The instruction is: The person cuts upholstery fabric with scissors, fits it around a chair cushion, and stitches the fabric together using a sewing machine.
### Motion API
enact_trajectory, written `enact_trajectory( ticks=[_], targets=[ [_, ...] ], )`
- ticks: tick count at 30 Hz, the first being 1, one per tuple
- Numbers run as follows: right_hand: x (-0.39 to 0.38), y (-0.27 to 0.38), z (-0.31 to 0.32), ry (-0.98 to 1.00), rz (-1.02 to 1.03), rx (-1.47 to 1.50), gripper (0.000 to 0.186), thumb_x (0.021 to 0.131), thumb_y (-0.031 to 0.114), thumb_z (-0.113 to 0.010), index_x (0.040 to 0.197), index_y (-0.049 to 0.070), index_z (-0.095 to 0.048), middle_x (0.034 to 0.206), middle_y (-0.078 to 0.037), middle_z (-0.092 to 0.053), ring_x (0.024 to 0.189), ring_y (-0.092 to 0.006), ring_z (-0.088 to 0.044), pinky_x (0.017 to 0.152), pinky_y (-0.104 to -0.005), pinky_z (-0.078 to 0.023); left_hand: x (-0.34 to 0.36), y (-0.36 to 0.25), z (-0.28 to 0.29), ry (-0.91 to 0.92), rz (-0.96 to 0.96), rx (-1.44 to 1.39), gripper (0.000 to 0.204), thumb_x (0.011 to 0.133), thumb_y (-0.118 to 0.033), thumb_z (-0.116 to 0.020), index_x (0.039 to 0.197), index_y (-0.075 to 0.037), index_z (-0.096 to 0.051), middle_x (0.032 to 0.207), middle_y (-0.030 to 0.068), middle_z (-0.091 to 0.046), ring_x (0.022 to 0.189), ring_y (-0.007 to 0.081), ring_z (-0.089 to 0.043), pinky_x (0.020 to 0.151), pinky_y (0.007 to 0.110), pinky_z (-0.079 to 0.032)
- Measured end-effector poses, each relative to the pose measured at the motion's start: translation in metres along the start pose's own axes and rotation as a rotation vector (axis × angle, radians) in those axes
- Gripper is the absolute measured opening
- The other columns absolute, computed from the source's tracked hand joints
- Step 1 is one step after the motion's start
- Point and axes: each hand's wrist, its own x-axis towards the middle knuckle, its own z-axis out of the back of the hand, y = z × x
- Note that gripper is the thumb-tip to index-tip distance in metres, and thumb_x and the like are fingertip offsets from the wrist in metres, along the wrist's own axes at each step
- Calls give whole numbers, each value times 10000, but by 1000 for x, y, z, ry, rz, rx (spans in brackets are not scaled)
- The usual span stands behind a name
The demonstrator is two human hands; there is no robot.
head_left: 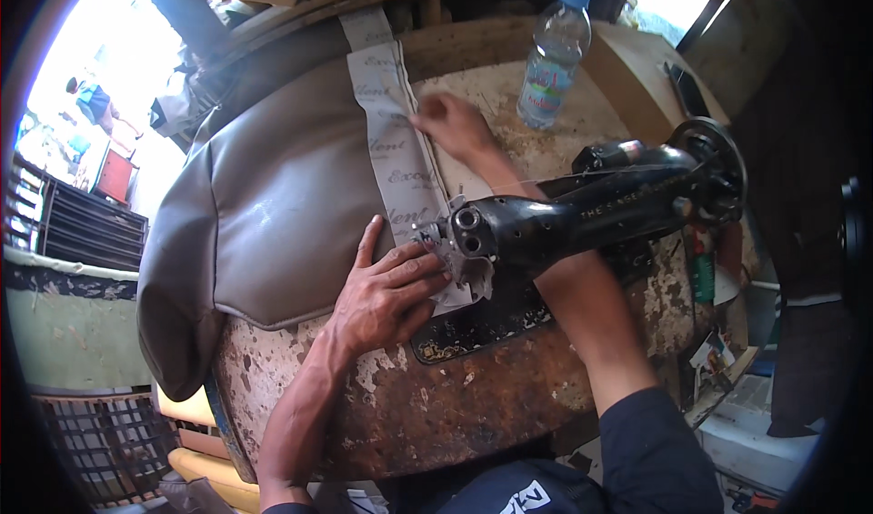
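My left hand [389, 294] lies flat with spread fingers at the near end of a pale printed fabric strip [396, 150], its fingertips close by the presser foot of a black sewing machine [591, 205]. The strip runs away from me along the edge of a grey-brown leather-like cover [282, 178]. My right arm passes under the machine's arm, and beyond it my right hand [455, 130] is at the strip's right edge. Its fingers are curled and slightly blurred; what is between them is hidden. A thread stretches along the machine's top.
A clear water bottle [553, 59] with a blue cap stands on the worn table [300, 396] behind the machine. The handwheel [714, 169] is at the right. A green container [703, 273] stands beneath it. A metal grille [100, 446] is at the lower left.
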Motion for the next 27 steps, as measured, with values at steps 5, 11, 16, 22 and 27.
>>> enact_trajectory(
  ticks=[5, 11, 16, 22, 27],
  targets=[
    [-78, 38, 48, 226, -330, 145, 313, 922, 296, -752, 1077, 28, -704, 948, -115, -750, 928, -217, -723, 835, -344, -559, -12, 1, -5, -47, 8, 19, 373, 717, -142, -775, 1088, -176, -782, 1222, -15, -701, 1312, 194, -585, 1257, 639, -140],
    [-155, 54, 72, -138, -521, 1024, 221, 986, 277, -674, 1050, 70, -715, 794, -38, -696, 685, -136, -666, 613, -267, -512, -1, -1, -8, -72, -20, 34, 370, 743, -146, -770, 1112, -171, -782, 1256, 9, -702, 1339, 198, -567, 1259, 625, -153],
    [-173, 74, 93, 175, -642, 511, 210, 964, 161, -576, 972, -18, -686, 775, -83, -696, 576, -130, -611, 448, -266, -426, -8, 2, -5, -78, 48, 91, 392, 755, -139, -732, 1144, -150, -778, 1295, 33, -694, 1360, 217, -549, 1259, 619, -135],
    [-174, 66, 93, 162, -609, 634, 208, 937, 145, -581, 909, -36, -680, 776, -102, -695, 585, -126, -602, 461, -255, -429, 1, 1, -9, -74, 35, 113, 382, 757, -140, -730, 1137, -147, -778, 1316, 36, -687, 1384, 217, -524, 1258, 621, -137],
    [-169, 69, 79, 162, -430, 741, 273, 972, 219, -630, 1128, 13, -719, 995, -124, -735, 800, -137, -674, 614, -272, -517, -2, -2, -9, -70, 34, 166, 355, 785, -170, -728, 1137, -161, -775, 1321, 18, -684, 1381, 201, -525, 1254, 633, -140]
  ],
)
